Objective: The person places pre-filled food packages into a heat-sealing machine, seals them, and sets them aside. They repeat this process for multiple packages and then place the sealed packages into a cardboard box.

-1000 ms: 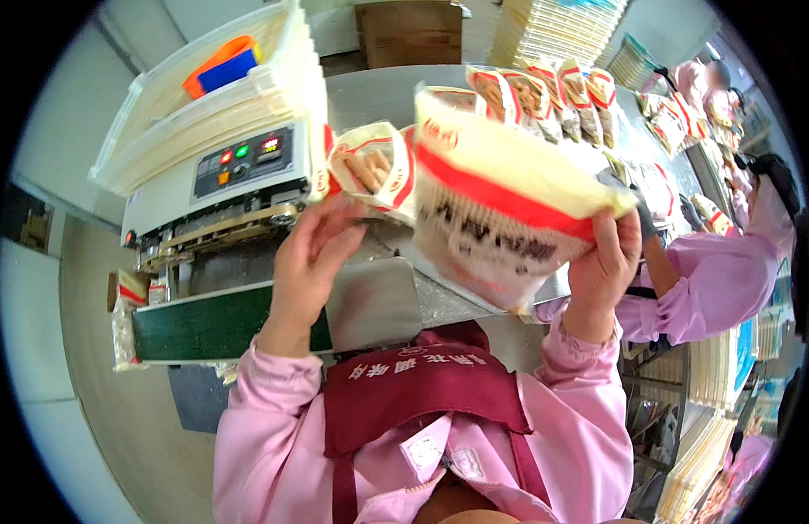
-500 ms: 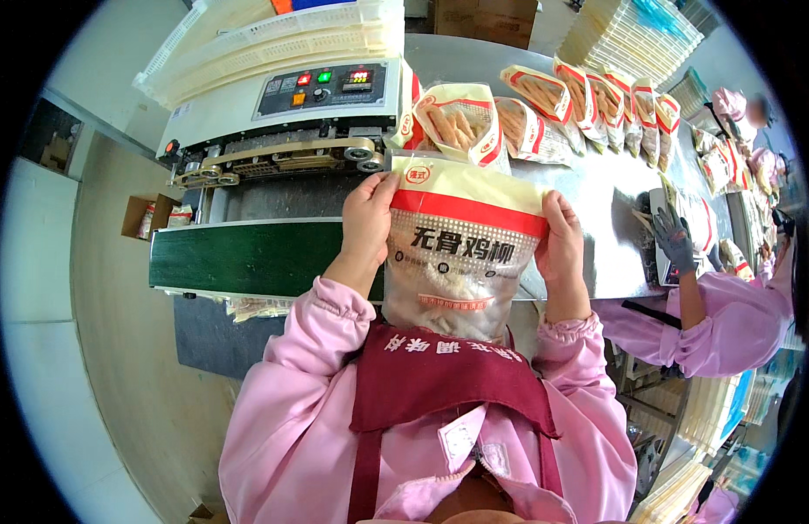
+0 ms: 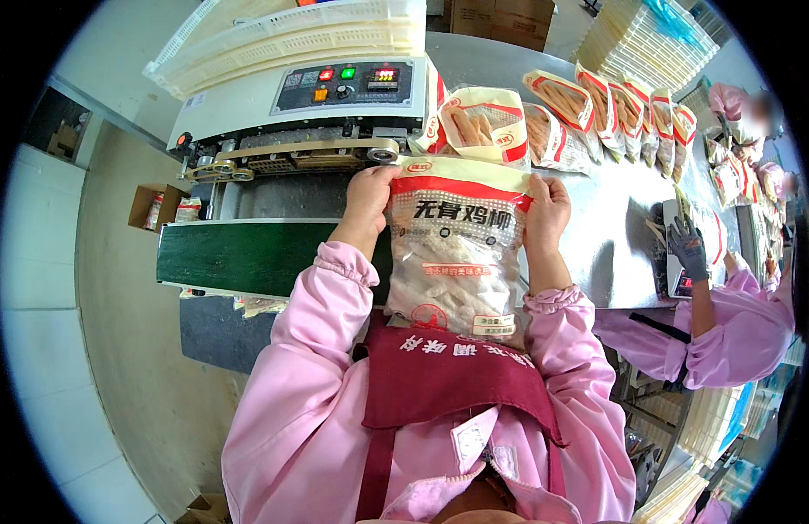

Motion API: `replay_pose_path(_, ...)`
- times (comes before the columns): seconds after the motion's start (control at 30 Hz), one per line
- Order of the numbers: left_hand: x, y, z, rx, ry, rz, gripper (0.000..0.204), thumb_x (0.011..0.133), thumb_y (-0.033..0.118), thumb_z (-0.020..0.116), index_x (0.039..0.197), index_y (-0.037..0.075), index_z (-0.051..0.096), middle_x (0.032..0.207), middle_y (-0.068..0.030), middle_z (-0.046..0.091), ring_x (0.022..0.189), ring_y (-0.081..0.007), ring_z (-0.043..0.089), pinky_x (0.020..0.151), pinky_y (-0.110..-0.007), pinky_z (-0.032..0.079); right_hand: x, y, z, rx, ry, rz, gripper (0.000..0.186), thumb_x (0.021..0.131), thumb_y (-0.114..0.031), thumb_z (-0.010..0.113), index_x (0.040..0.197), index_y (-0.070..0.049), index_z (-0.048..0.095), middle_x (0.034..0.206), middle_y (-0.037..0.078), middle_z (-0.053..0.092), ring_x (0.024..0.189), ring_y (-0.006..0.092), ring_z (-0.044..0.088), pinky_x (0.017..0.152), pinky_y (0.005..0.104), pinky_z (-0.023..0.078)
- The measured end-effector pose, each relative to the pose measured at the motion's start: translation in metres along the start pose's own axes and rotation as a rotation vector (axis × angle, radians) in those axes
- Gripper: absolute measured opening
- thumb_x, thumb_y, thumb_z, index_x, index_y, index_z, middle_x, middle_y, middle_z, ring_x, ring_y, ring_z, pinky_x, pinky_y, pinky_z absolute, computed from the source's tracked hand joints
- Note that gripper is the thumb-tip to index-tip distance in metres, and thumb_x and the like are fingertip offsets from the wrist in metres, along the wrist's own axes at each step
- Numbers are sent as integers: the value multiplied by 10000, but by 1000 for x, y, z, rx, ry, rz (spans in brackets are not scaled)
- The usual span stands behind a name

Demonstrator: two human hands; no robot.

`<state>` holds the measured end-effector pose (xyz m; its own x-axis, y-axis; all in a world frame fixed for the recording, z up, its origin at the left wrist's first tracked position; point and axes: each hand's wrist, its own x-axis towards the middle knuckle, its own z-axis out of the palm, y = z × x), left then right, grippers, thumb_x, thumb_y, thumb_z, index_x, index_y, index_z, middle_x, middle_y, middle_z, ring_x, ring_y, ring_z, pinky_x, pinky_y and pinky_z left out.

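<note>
Both hands clamped on food bag (image 3: 457, 253), one at each top corner: left hand (image 3: 369, 196) at left corner, right hand (image 3: 544, 210) at right. Bag upright against chest, above maroon apron (image 3: 448, 375), top edge level with sealing machine (image 3: 317, 113) rollers. Green conveyor belt (image 3: 238, 253) just left. More filled bags (image 3: 597, 105) lined along steel table (image 3: 605, 236). Co-worker's gloved hand (image 3: 688, 249) at far right.
</note>
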<state>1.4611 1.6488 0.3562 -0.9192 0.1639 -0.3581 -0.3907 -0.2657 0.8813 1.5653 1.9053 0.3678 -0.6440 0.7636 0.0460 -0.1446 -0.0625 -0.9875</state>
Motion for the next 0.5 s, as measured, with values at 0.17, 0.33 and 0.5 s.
replay_pose_path(0.17,12,3,-30,81,38,68,216,849,132,677,994,-25,707,916,-83,707,787,-152,645,723,-288,502,-10,8,22,17,-38,24,207,921,-121,655,745,-28,595,694,-30,574,611,46,451,550,241,385)
replay_pose_path(0.33,11,6,-48,34,45,131,205,862,139,688,979,-28,710,914,-65,704,789,-145,638,731,-279,500,-14,20,40,18,-102,8,134,928,-116,630,876,5,652,801,8,637,716,60,513,634,248,428)
replay_pose_path(0.5,15,20,-78,163,125,155,219,871,162,693,982,-26,707,934,-66,704,807,-147,638,752,-288,502,-19,21,60,-93,-189,49,202,938,-178,616,896,18,649,774,40,640,677,107,556,621,299,463)
